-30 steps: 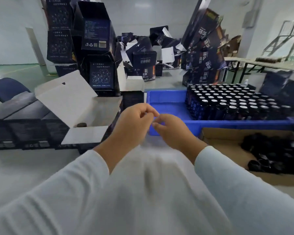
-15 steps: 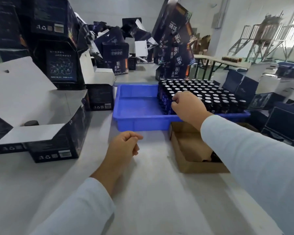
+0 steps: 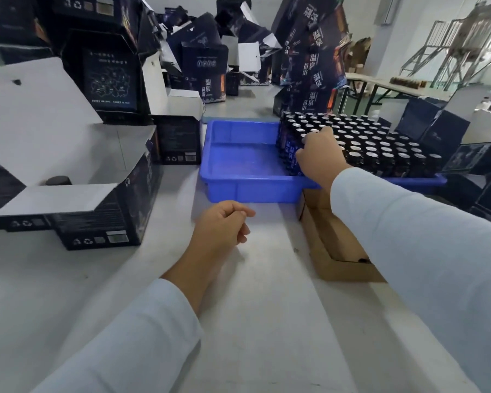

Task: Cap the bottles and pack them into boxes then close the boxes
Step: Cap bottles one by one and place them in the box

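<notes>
Right hand [image 3: 321, 157] grips bottle [image 3: 291, 154] in blue tray [image 3: 238, 191] — left hand [image 3: 224, 225] idle.

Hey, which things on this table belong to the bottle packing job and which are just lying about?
Job:
bottles
blue tray
open box
right hand, on the bottles

Lying about:
folding table
metal frame

Metal staircase frame [image 3: 454, 43] far right
</notes>
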